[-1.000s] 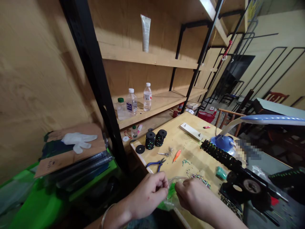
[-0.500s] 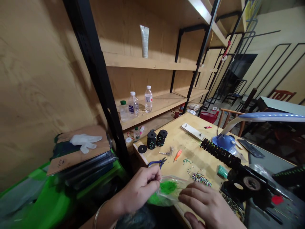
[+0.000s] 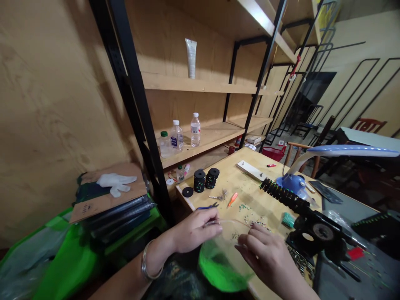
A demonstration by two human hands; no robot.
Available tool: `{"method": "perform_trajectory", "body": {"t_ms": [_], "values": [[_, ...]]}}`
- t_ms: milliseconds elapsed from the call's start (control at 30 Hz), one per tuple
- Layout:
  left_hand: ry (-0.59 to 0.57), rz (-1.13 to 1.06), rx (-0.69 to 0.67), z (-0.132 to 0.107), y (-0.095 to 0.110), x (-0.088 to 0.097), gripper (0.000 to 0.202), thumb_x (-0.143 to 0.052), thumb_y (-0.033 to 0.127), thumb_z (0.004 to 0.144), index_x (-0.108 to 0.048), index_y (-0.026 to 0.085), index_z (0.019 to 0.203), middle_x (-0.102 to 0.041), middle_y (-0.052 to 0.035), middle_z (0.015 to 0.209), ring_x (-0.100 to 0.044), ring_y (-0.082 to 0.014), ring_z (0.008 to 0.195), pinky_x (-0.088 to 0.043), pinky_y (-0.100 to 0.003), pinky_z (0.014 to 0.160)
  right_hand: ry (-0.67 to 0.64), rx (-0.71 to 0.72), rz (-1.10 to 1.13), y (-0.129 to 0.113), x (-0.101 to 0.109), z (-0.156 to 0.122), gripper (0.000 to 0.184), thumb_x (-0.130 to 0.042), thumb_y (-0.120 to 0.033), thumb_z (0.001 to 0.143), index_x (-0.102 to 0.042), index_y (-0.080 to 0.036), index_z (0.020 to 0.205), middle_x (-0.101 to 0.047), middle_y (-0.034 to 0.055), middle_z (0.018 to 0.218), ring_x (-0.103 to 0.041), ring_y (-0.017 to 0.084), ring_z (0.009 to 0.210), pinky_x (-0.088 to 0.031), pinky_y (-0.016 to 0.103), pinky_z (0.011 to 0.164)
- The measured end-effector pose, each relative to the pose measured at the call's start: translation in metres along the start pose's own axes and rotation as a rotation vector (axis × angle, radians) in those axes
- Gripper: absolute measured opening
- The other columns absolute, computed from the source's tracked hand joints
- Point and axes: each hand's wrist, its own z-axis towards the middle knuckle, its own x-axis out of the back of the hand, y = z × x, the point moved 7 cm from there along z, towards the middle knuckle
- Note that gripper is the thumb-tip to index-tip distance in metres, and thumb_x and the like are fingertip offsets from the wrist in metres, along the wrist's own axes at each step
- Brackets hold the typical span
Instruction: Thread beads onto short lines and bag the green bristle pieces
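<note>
A clear plastic bag [image 3: 229,239] hangs upright between my two hands at the table's near edge. Small bright green pieces lie heaped at its bottom; their exact kind is too fine to make out. My left hand [image 3: 196,229], with a silver bangle at the wrist, pinches the bag's upper left edge. Fingers curled, my right hand [image 3: 265,250] grips the upper right edge, its fingertips partly hidden. Just beyond my left hand lie blue-handled pliers [image 3: 208,206]. Loose coloured beads [image 3: 258,223] are scattered behind the bag, partly seen past it.
Black spools [image 3: 200,180], an orange tool [image 3: 233,199] and a packet of green beads [image 3: 287,220] are on the wooden table. A black machine [image 3: 325,231] and a blue lamp [image 3: 292,183] stand at right. Shelves with bottles [image 3: 195,130] rise behind; a white glove [image 3: 116,183] lies left.
The bag has been raised from lying flatter to hanging, and the green pieces have sunk to its bottom. My right hand has closed from loosely spread fingers onto the bag's edge.
</note>
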Motion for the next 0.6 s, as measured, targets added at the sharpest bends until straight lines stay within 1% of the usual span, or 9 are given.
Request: {"method": "perform_trajectory", "body": {"t_ms": [67, 133, 233, 300, 400, 500, 533, 567, 600], "values": [[0.004, 0.088, -0.026, -0.008, 0.004, -0.002, 0.03, -0.074, 0.039, 0.073, -0.053, 0.019, 0.081, -0.05, 0.003, 0.073, -0.043, -0.0136, 0.068, -0.033, -0.023, 0.06, 0.035, -0.003, -0.022, -0.003, -0.001, -0.003, 0.015, -0.052, -0.016, 0.096, -0.056, -0.019, 0.082, -0.057, 0.0, 0.065, -0.048, 0.014, 0.061, -0.034, 0.026, 0.059], [0.046, 0.153, -0.013, -0.014, 0.0, -0.003, 0.034, -0.08, 0.037, 0.068, -0.057, 0.018, 0.083, -0.052, 0.0027, 0.074, -0.046, -0.014, 0.069, -0.034, -0.023, 0.061, 0.076, -0.032, -0.031, -0.005, -0.003, -0.007, 0.016, -0.053, -0.018, 0.096, -0.055, -0.019, 0.08, -0.056, 0.0001, 0.064, -0.048, 0.014, 0.061, -0.033, 0.025, 0.057], [0.14, 0.157, -0.026, -0.021, -0.013, -0.002, 0.02, -0.068, 0.035, 0.081, -0.061, 0.016, 0.079, -0.058, -0.0005, 0.075, -0.051, -0.0154, 0.072, -0.037, -0.024, 0.066, 0.134, -0.109, -0.012, -0.006, -0.011, -0.02, 0.02, -0.055, -0.021, 0.095, -0.052, -0.019, 0.076, -0.054, -0.0004, 0.063, -0.048, 0.013, 0.06, -0.034, 0.023, 0.056], [0.207, 0.095, -0.037, -0.023, -0.024, 0.001, 0.029, -0.061, 0.04, 0.087, -0.059, 0.016, 0.071, -0.055, -0.0007, 0.07, -0.05, -0.015, 0.069, -0.037, -0.024, 0.065, 0.173, -0.134, 0.024, -0.007, -0.018, -0.031, 0.022, -0.054, -0.024, 0.096, -0.05, -0.019, 0.075, -0.054, -0.0006, 0.063, -0.05, 0.012, 0.059, -0.035, 0.023, 0.055], [0.285, -0.001, -0.013, -0.028, -0.042, 0.004, 0.039, -0.058, 0.049, 0.088, -0.054, 0.017, 0.066, -0.048, 0.0013, 0.064, -0.045, -0.0138, 0.064, -0.035, -0.024, 0.062, 0.243, -0.157, 0.105, -0.007, -0.032, -0.05, 0.024, -0.051, -0.032, 0.098, -0.051, -0.02, 0.077, -0.054, -0.0015, 0.061, -0.051, 0.011, 0.056, -0.037, 0.021, 0.052], [0.278, -0.039, 0.034, -0.033, -0.054, -0.001, 0.046, -0.055, 0.056, 0.087, -0.053, 0.017, 0.064, -0.046, 0.0014, 0.064, -0.043, -0.014, 0.064, -0.035, -0.024, 0.062, 0.35, -0.197, 0.178, -0.003, -0.047, -0.068, 0.029, -0.049, -0.037, 0.099, -0.052, -0.02, 0.075, -0.053, -0.0021, 0.058, -0.051, 0.011, 0.052, -0.039, 0.02, 0.05], [0.267, -0.055, 0.06, -0.035, -0.057, -0.004, 0.048, -0.055, 0.059, 0.086, -0.052, 0.017, 0.064, -0.046, 0.0015, 0.064, -0.043, -0.0142, 0.065, -0.035, -0.024, 0.062, 0.436, -0.208, 0.188, -0.002, -0.049, -0.076, 0.032, -0.049, -0.04, 0.098, -0.053, -0.021, 0.074, -0.054, -0.001, 0.059, -0.052, 0.012, 0.054, -0.041, 0.021, 0.051], [0.255, -0.078, 0.091, -0.037, -0.061, -0.008, 0.049, -0.055, 0.062, 0.085, -0.052, 0.017, 0.065, -0.045, 0.0017, 0.064, -0.042, -0.0143, 0.065, -0.035, -0.024, 0.062, 0.532, -0.223, 0.191, -0.001, -0.051, -0.084, 0.035, -0.048, -0.044, 0.097, -0.053, -0.021, 0.072, -0.057, 0.0012, 0.064, -0.055, 0.014, 0.059, -0.043, 0.023, 0.054], [0.242, -0.107, 0.122, -0.039, -0.065, -0.011, 0.05, -0.056, 0.064, 0.083, -0.052, 0.017, 0.066, -0.045, 0.0021, 0.064, -0.042, -0.0144, 0.065, -0.034, -0.024, 0.062, 0.566, -0.286, 0.197, 0.003, -0.056, -0.092, 0.037, -0.05, -0.048, 0.096, -0.054, -0.021, 0.07, -0.062, 0.0053, 0.075, -0.06, 0.017, 0.069, -0.047, 0.025, 0.06]]}}
